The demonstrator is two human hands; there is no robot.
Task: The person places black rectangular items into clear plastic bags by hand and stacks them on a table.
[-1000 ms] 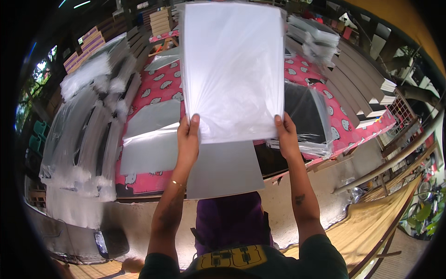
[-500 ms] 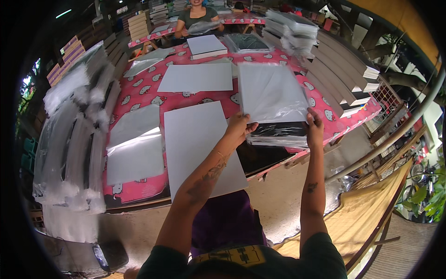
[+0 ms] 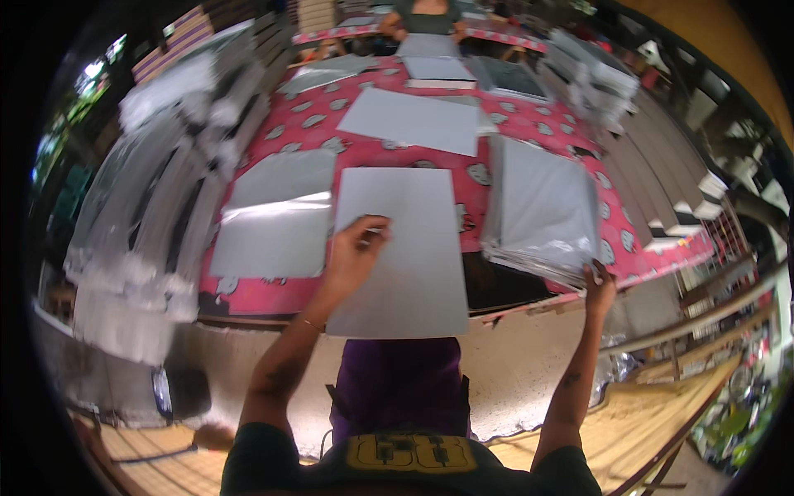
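Observation:
A large white sheet of board or paper [image 3: 413, 264] lies in front of me, its near end reaching past the table's edge. Over its left side is my left hand [image 3: 357, 252], fingers curled together, with nothing visible in them. At the right, my right hand [image 3: 599, 288] pinches the near corner of a stack of clear plastic sleeves [image 3: 546, 207] with a white face showing through. Left of the white sheet lies a flat, shiny clear plastic sleeve [image 3: 277, 236]. Another white sheet [image 3: 413, 120] lies askew farther back.
Plastic-wrapped stacks [image 3: 136, 215] rise along the left. Thick books or boards [image 3: 662, 169] are piled along the right. A pink patterned cloth [image 3: 289, 132] covers the table [image 3: 513, 285], whose bare dark part shows near me. Across it stands a person [image 3: 422, 16] by a white block [image 3: 438, 70].
My left hand has left the plastic-sleeve stack and moved left over the white sheet. The stack is lowered onto the table, my right hand still at its corner. The view has turned right.

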